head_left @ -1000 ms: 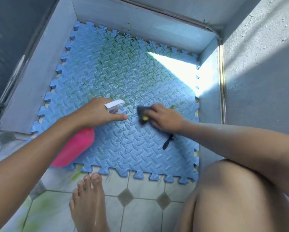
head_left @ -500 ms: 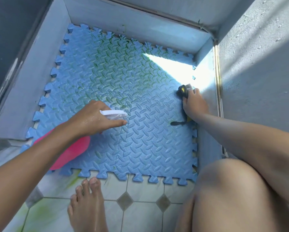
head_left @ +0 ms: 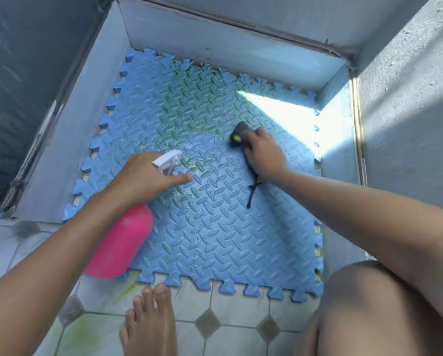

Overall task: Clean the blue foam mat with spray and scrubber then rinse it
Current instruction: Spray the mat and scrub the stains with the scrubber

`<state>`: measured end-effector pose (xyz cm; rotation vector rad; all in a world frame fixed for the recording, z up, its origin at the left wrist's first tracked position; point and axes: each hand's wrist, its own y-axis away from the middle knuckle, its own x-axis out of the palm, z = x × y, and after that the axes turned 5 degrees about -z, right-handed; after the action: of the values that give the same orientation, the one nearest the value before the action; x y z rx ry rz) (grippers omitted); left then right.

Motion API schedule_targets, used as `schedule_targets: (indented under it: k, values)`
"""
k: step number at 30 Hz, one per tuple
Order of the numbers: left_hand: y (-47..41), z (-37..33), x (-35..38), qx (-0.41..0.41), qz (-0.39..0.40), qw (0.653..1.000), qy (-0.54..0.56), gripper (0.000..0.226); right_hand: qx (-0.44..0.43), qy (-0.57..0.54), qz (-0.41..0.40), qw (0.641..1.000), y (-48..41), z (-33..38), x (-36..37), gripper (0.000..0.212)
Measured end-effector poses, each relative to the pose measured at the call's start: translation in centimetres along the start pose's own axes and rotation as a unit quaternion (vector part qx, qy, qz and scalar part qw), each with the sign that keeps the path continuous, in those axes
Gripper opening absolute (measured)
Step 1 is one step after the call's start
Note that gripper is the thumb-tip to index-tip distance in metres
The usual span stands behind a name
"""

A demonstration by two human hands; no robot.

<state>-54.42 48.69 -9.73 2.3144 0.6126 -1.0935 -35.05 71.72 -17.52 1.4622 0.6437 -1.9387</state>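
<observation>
Head view: mat (head_left: pixel 215 240) edges touch raised walls (head_left: pixel 241 55).

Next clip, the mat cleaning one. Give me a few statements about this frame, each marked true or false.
1. The left hand holds a pink spray bottle. True.
2. The right hand is empty. False: it presses a dark scrubber on the blue mat.
3. Green staining shows mostly on the far half of the mat. True.
4. The mat lies on grass. False: it sits on the floor in a walled corner, with floor tiles along its near edge.
</observation>
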Motion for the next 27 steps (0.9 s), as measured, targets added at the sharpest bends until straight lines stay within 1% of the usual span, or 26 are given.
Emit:
schedule_targets:
  k: [1,2,3,4,5,6,7,10,12,13,15,17,19,20,22,23,24,25,26,27]
  values:
    - [0.1,0.0,0.0,0.001,0.016,1.0,-0.004,0.068,0.073,0.006,-0.017,0.997,-1.0,-1.9,-0.4,0.036]
    - [0.3,0.1,0.0,-0.02,0.011,1.0,-0.006,0.066,0.126,0.013,-0.032,0.991,-1.4,-3.5,-0.7,0.035]
    - [0.6,0.3,0.1,-0.053,-0.008,0.998,-0.018,0.061,0.154,0.023,-0.044,0.987,-1.5,-4.7,-0.8,0.034]
    - [1.1,0.6,0.2,-0.087,-0.026,0.995,-0.051,0.056,0.163,0.033,-0.053,0.985,-1.6,-5.4,-0.7,0.032]
    - [1.6,1.2,0.4,-0.097,-0.041,0.99,-0.089,0.052,0.161,0.039,-0.059,0.984,-1.6,-5.8,-0.5,0.031]
    - [1.9,2.0,0.5,-0.096,-0.052,0.988,-0.105,0.05,0.155,0.045,-0.061,0.985,-1.6,-5.9,-0.3,0.029]
    - [2.2,2.9,0.3,-0.093,-0.059,0.989,-0.096,0.052,0.148,0.052,-0.063,0.986,-1.6,-5.7,-0.1,0.029]
    - [2.9,5.0,-1.2,-0.068,-0.045,0.996,-0.028,0.064,0.137,0.074,-0.073,0.985,-1.9,-5.4,0.0,0.03]
    - [3.4,5.6,-2.4,-0.094,-0.066,0.993,-0.001,0.063,0.139,0.079,-0.074,0.984,-1.8,-5.5,0.1,0.031]
    - [3.7,6.0,-2.7,-0.123,-0.085,0.989,-0.01,0.059,0.141,0.076,-0.074,0.984,-1.7,-5.4,0.1,0.033]
    - [4.4,6.7,-2.8,-0.172,-0.121,0.974,-0.079,0.05,0.13,0.059,-0.069,0.987,-1.4,-4.6,0.3,0.037]
    - [5.3,8.0,-2.5,-0.163,-0.119,0.972,-0.12,0.05,0.098,0.029,-0.054,0.993,-0.9,-2.8,0.7,0.041]
    - [6.4,9.3,-2.3,-0.127,-0.102,0.982,-0.093,0.056,0.041,-0.002,-0.034,0.999,-0.5,0.5,1.1,0.043]
    - [7.0,9.7,-2.5,-0.122,-0.099,0.986,-0.062,0.061,-0.005,-0.017,-0.021,1.0,0.0,2.7,1.3,0.044]
    - [8.2,10.5,-2.9,-0.149,-0.128,0.981,0.012,0.071,-0.136,-0.05,0.024,0.989,1.8,7.6,1.8,0.041]
    - [8.7,10.7,-3.2,-0.171,-0.155,0.972,0.035,0.075,-0.216,-0.07,0.056,0.972,3.5,10.0,2.1,0.039]
    - [9.1,11.0,-3.4,-0.19,-0.184,0.963,0.045,0.077,-0.31,-0.084,0.087,0.943,5.6,12.5,2.6,0.035]
    - [9.5,11.3,-3.6,-0.202,-0.203,0.957,0.047,0.079,-0.412,-0.086,0.113,0.9,8.0,14.6,3.2,0.031]
    - [9.9,11.6,-3.8,-0.204,-0.21,0.955,0.053,0.081,-0.507,-0.076,0.124,0.85,10.1,16.1,4.0,0.028]
    - [10.1,11.9,-4.0,-0.192,-0.204,0.958,0.067,0.077,-0.566,-0.059,0.134,0.811,11.4,17.2,4.7,0.027]
